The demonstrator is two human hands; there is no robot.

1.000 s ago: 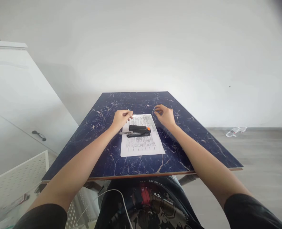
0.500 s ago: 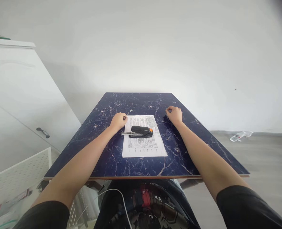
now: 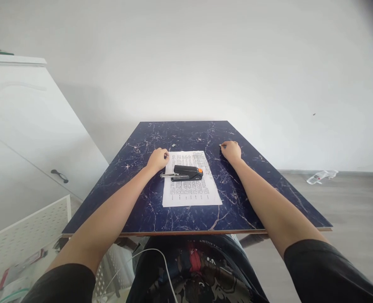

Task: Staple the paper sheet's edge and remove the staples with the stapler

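On the dark blue marbled table lies a sheaf of printed paper [image 3: 191, 195]. A black stapler [image 3: 186, 173] with an orange patch rests across it, its metal end pointing left and its top raised from the metal magazine. My left hand [image 3: 158, 160] sits at the paper's upper left corner, fingers curled in, with nothing visible in them. To the right of the paper, my right hand [image 3: 232, 151] rests over the table with fingers pinched. Something tiny and pale shows at its fingertips, too small to name. A small light scrap [image 3: 173, 145] lies beyond the paper.
The table [image 3: 136, 210] stands close to a white wall. At left are a white cabinet [image 3: 31, 126] and a perforated white basket [image 3: 25, 227] with packets inside. A white cable [image 3: 161, 254] crosses my lap. A clear plastic item [image 3: 321, 177] lies on the floor at right.
The view has shifted slightly. My right hand's wrist and fingers have turned a little, lowering toward the table. The stapler, the paper and my left hand stay in place.
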